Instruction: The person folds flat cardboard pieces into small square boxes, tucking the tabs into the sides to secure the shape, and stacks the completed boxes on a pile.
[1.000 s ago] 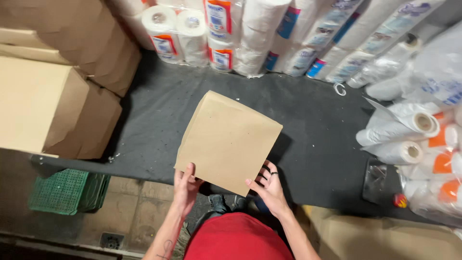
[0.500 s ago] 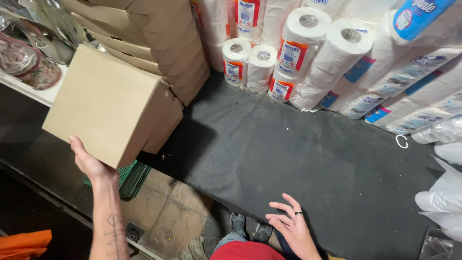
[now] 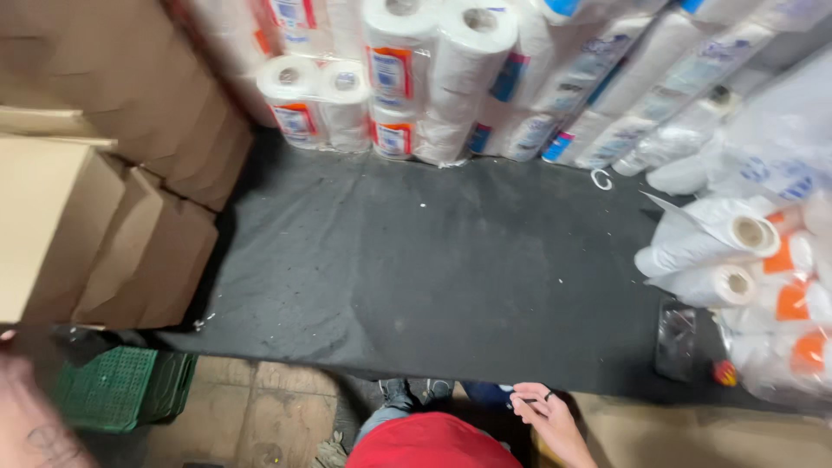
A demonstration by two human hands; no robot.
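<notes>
Right hand (image 3: 544, 414) at near edge of dark mat (image 3: 451, 260); left hand (image 3: 30, 416) blurred at lower left corner.

Right hand low and near the body, fingers loosely spread, gripping nothing, resting at the mat's front edge above a brown surface; left hand out of focus below the cardboard boxes (image 3: 95, 225), grip state impossible to tell; boxes stacked at left, overhanging the mat's left border; green crate (image 3: 117, 386) on tiled floor just under them; wrapped paper rolls (image 3: 407, 78) banked along the far edge; more rolls (image 3: 737, 251) lying at right.
</notes>
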